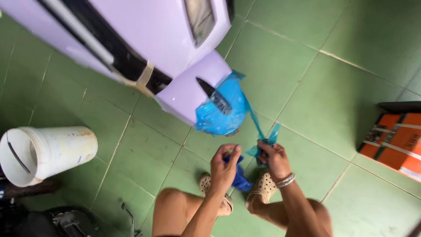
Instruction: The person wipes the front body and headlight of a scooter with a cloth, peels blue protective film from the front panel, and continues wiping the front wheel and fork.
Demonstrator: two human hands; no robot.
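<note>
A: What do the hands have?

B: Blue plastic film. The right hand (272, 159) is closed on a twisted strip (258, 127) of it, which runs up toward eleven o'clock to a blue bag (221, 109) wrapped over the end of a lilac panel (184, 90). The left hand (224, 169) is pinched shut on a darker blue wad (240, 179) that hangs down at its five o'clock.

A: Where is the bag, exactly?

B: Just above the hands, near the middle of the view, bunched round the lower tip of the panel. A dark slot in the panel shows through it.

A: How would you expect the film to handle?

B: Very light and limp, I judge. It crumples, carries no shape of its own, and looks thin enough to see through. It will likely stretch and then tear if pulled hard against the panel's edge. It is smooth too, so a flat pinch may slip.

A: So where to take hold?

B: Where it is gathered into a rope, as the right hand does. A twisted strip gives the fingers more to bite on than a single sheet, and spreads the pull.

A: And the panel?

B: Stiff and glossy, with a black band and tape at ten o'clock. It looks rigid enough to pull against.

A: Anything else around?

B: Green tiled floor (342, 39); a white bucket (48, 151) on its side at nine o'clock; an orange box (394, 138) at three. The person's feet in sandals (263, 186) sit right below the hands.
</note>
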